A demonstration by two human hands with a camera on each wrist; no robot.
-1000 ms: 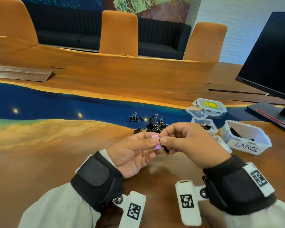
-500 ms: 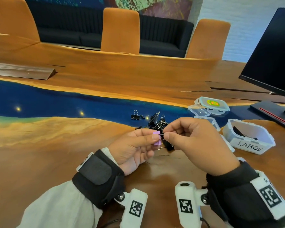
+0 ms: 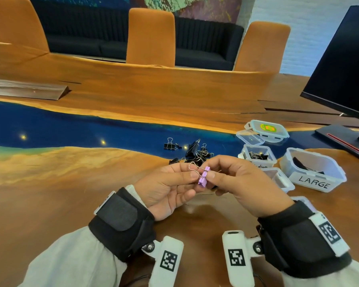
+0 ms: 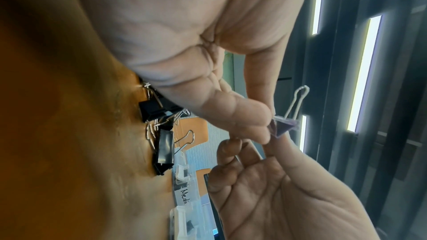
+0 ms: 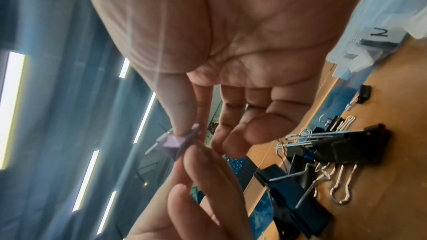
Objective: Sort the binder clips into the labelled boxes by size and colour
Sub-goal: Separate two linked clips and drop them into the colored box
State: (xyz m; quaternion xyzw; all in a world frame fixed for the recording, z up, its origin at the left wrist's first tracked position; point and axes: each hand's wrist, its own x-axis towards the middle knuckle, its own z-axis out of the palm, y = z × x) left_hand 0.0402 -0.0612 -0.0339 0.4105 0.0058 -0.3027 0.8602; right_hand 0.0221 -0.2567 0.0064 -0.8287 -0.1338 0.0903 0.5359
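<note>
While I've got the small lilac metal binder clip (image 3: 203,179) up off the bench (image 3: 50,199), it sits pinched between both hands: left hand (image 3: 168,189) thumb and forefinger on one side, right hand (image 3: 243,183) thumb and forefinger on the other, remaining fingers loosely curled w/ nothing in them. One wire handle sticks up and away toward the left.

Risks, as I judge it: the clip is tiny and slick, so if I let go w/ one hand before the other has a firm pinch, it could pop out and drop into the heap of black binder clips (image 3: 195,152) just beyond, or skid across the bench. Wire handle could also snag a finger. Wrong box is the other worry. The white tub labelled LARGE (image 3: 313,172) and the clear tub marked Medium (image 3: 257,156) both hold black clips; I can't read a label on the nearer small tub (image 3: 278,179).

Views differ: head cam gives the whole layout, incl. tubs, lidded box (image 3: 265,129) and monitor (image 3: 344,65). Left wrist cam shows the clip (image 4: 283,127) end-on as a triangle w/ its wire loop raised, plus part of the "Medi" label (image 4: 184,196). Right wrist cam shows my thumb tip pressing the clip (image 5: 177,143) and the black heap (image 5: 323,152) close up.
</note>
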